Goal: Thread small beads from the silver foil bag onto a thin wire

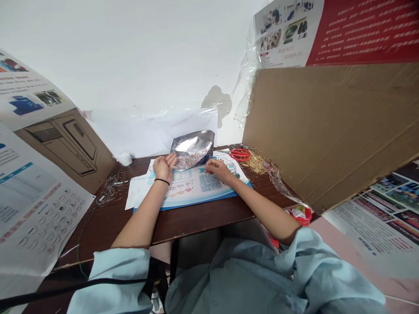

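Note:
A silver foil pouch (196, 146) lies spread on printed sheets (183, 196), its hollow holding many tiny multicoloured beads (189, 160). At the pouch's left edge, my left hand (164, 167) is palm up with its fingers stretched out; whether it touches the foil I cannot tell. My right hand (218, 169) is by the pouch's lower right side, thumb and fingertips pinched together. Anything between those fingertips is too small to make out. A thin thread with a few pale beads (120, 183) runs left of my left hand.
Red-handled scissors (240, 154) lie at the back right beside a pile of thin golden sticks (257, 162) and clear plastic. Tangled clear line (109, 192) lies on the left of the brown table (203, 222). Cardboard panels (327, 126) wall in both sides.

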`<state>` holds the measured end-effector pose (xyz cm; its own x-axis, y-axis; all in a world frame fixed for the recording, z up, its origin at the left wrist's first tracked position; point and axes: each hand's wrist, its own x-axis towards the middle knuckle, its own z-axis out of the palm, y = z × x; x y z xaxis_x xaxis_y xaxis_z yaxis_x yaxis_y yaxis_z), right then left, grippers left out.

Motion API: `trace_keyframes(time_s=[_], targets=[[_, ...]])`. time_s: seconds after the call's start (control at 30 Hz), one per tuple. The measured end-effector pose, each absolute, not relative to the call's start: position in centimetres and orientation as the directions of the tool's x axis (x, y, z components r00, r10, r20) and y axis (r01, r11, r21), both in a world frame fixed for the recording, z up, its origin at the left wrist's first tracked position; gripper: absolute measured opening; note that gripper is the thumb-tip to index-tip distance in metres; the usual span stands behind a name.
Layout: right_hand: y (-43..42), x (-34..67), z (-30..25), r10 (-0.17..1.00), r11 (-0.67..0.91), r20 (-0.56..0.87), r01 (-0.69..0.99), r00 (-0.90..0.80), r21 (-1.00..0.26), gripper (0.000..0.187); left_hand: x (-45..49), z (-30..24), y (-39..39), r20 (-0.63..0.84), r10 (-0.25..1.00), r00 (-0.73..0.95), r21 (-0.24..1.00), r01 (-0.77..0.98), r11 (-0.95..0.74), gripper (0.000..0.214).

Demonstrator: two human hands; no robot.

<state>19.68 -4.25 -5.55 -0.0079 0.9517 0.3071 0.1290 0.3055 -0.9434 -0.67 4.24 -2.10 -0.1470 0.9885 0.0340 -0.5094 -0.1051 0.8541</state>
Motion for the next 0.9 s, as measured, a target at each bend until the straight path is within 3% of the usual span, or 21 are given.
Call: trace_keyframes(time_s=[0.13,0.23,0.33,0.53,0.63,0.73,0.9], targets=[[-4.0,19.9,-6.5,0.936,0.335,0.352,0.281,0.012,-0.899,0.007,-0.8,-3.0,3.7,0.191,0.957,-0.221,0.905,-0.337,-0.258,0.013],[-3.9,19.8,-7.0,0.913,0.342,0.403,0.429,0.059,-0.836,0.006,-0.9,-3.5,2.9,0.401,0.891,-0.211,0.903,-0.074,-0.424,0.013],[-3.9,19.6,-7.1,0.889,0.351,0.458,0.608,0.024,-0.713,0.004,-0.9,-3.6,2.2,0.539,0.822,-0.184,0.841,0.165,-0.515,0.010],[-3.8,19.5,-7.1,0.887,0.311,0.458,0.800,-0.051,-0.514,0.007,-0.9,-3.4,1.2,0.698,0.709,-0.100,0.681,0.397,-0.615,0.010],[-3.9,19.2,-6.9,0.877,0.338,0.469,0.825,-0.102,-0.452,0.016,-0.7,-4.0,0.6,0.680,0.725,0.109,0.577,0.530,-0.621,0.020],[-4.1,18.4,-6.7,0.802,0.475,0.569,0.772,-0.181,-0.423,0.041,0.0,-4.9,0.2,0.629,0.699,0.339,0.435,0.591,-0.679,0.025],[-3.5,17.0,-6.7,0.788,0.575,0.569,0.610,-0.234,-0.545,0.048,0.7,-5.3,0.6,0.609,0.617,0.498,0.359,0.521,-0.774,0.024]])
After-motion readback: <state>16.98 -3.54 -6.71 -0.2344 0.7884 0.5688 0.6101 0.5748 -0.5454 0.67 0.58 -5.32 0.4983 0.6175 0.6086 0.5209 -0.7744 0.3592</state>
